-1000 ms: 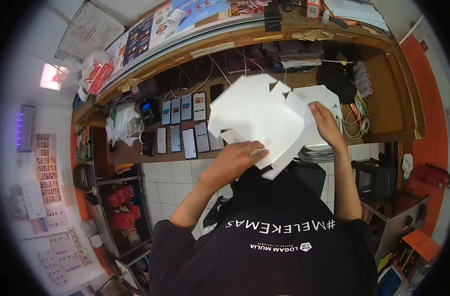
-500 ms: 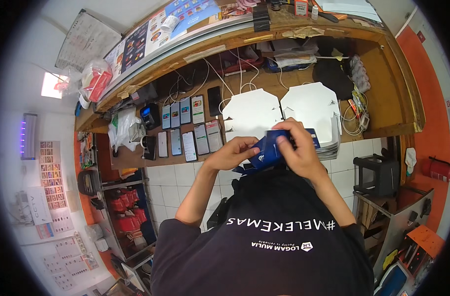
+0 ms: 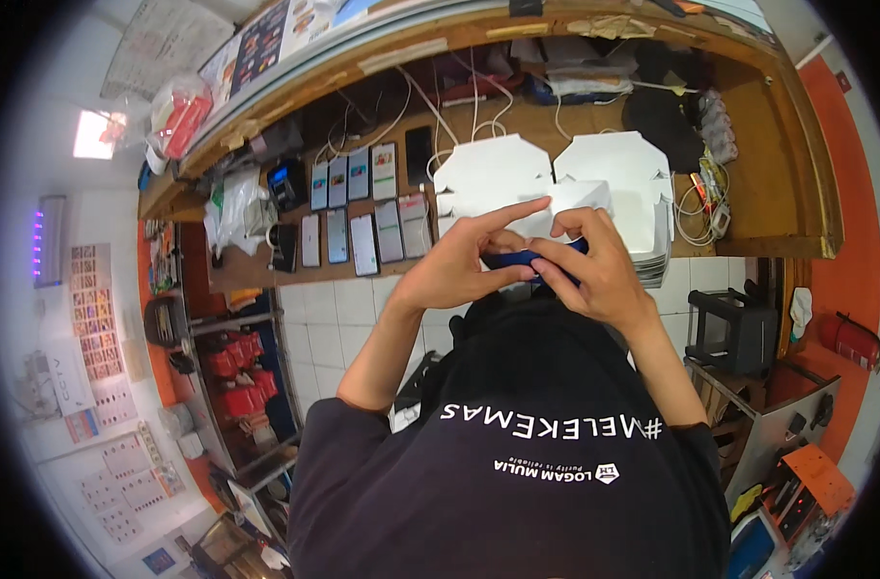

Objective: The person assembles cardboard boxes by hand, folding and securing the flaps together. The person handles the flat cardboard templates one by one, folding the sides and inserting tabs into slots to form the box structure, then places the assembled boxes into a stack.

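Both my hands are at a dark blue folded carton [image 3: 531, 258] in front of my chest. Its blue side shows as a narrow edge, and a white inner flap [image 3: 580, 196] seems to stand up beyond my fingers. My left hand [image 3: 454, 265] grips the left end between thumb and fingers, its index finger stretched along the top. My right hand [image 3: 602, 275] pinches the right part, fingers bent over it. Behind lie two stacks of flat white cartons, a left stack [image 3: 488, 164] and a right stack [image 3: 615, 154]; my hands partly cover their near edges.
Several phones [image 3: 363, 241] lie in two rows on the wooden counter [image 3: 256, 274] to the left, near a clear plastic bag [image 3: 235, 217]. White cables [image 3: 686, 227] lie right of the cartons. A raised shelf edge [image 3: 401, 60] runs across the back.
The blue carton has turned, so its broad blue face gives way to a thin edge and a white flap. My left index finger has stretched out. The view has shifted, and the counter sits higher.
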